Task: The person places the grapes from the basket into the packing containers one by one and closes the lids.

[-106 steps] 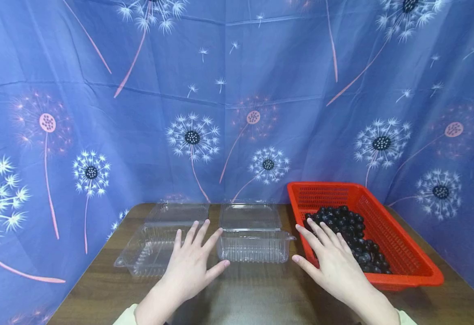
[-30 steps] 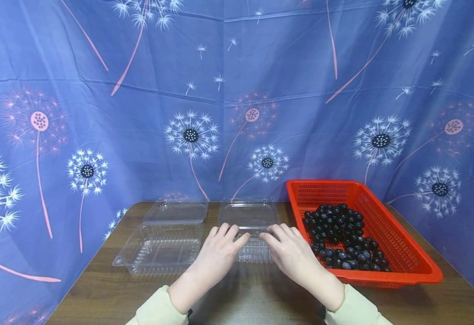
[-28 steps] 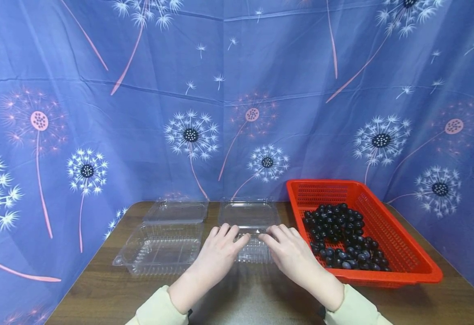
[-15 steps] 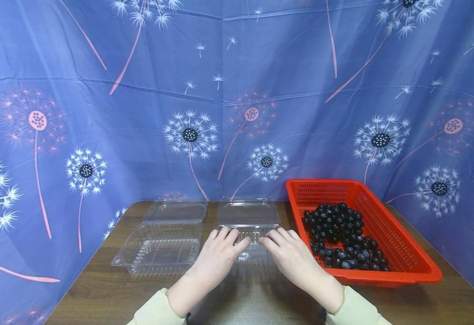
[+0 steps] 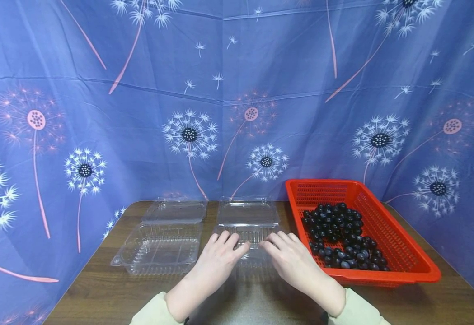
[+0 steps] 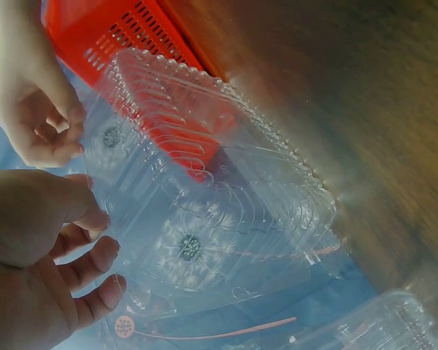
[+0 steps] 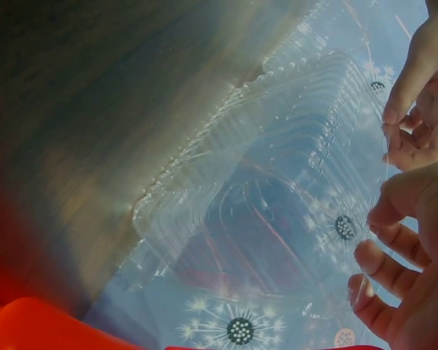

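- Pinching a clear box (image 5: 254, 234) by its near side: left hand (image 5: 219, 255), right hand (image 5: 288, 256).
- It sits mid-worktop (image 5: 237, 302), lid (image 5: 248, 212) open toward the back edge.
- Red basket (image 5: 399, 230) of dark grapes (image 5: 334, 223), right edge; second box (image 5: 159, 259), nearer left edge.

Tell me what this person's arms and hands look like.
The left hand and right hand are bare, with no gloves or rings showing. Both sleeves are plain pale green. Something dark peeks out near each cuff, too little to identify.

Left hand (image 5: 217, 258), right hand (image 5: 290, 258), near each other, fingers (image 6: 96, 264) curled, gripping; forearms (image 5: 183, 295) angled inward
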Available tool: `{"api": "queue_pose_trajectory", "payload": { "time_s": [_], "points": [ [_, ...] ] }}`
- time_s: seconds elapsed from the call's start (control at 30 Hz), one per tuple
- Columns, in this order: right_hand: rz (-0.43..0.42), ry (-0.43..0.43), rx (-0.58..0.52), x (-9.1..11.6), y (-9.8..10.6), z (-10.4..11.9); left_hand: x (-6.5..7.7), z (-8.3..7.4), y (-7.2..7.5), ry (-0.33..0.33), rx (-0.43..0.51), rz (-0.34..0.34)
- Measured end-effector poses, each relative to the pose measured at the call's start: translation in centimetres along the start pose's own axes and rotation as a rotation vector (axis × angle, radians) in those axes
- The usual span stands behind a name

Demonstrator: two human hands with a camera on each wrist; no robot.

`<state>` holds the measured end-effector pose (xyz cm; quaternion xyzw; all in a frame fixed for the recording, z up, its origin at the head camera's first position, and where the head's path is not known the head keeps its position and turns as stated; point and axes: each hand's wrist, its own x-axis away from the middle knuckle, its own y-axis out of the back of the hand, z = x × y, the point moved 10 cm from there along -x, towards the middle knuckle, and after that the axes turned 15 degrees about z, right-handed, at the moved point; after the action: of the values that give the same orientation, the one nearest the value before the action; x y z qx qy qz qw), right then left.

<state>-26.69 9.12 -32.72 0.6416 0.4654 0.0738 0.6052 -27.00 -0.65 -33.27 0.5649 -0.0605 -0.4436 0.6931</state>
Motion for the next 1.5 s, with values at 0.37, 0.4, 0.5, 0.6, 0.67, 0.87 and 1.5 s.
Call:
{"api": "queue_pose_trajectory", "payload": {
  "time_s": [0.37,0.4,0.5,0.6,0.67,0.87,1.5],
  "points": [
    [0.044,0.020,0.000,0.5,-0.5,0.4,0.5,-0.6,-0.4,-0.025,-0.004,0.080],
    [0.039,0.027,0.000,0.6,-0.5,0.5,0.6,-0.6,-0.4,-0.028,-0.004,0.094],
    [0.025,0.045,-0.001,0.8,-0.4,0.8,0.7,-0.8,-0.6,-0.039,0.002,0.125],
    [0.026,0.055,0.000,1.0,-0.4,1.0,0.9,-1.0,-0.7,-0.051,0.006,0.140],
    [0.029,0.061,0.001,1.0,-0.4,1.1,1.0,-1.1,-0.8,-0.060,0.007,0.145],
    [0.023,0.085,0.003,1.5,-0.4,1.6,1.4,-1.5,-0.8,-0.087,0.003,0.124],
    [0.041,0.125,-0.039,3.1,-1.1,2.4,2.6,-3.1,-1.1,-0.153,0.013,0.136]
  ]
}}
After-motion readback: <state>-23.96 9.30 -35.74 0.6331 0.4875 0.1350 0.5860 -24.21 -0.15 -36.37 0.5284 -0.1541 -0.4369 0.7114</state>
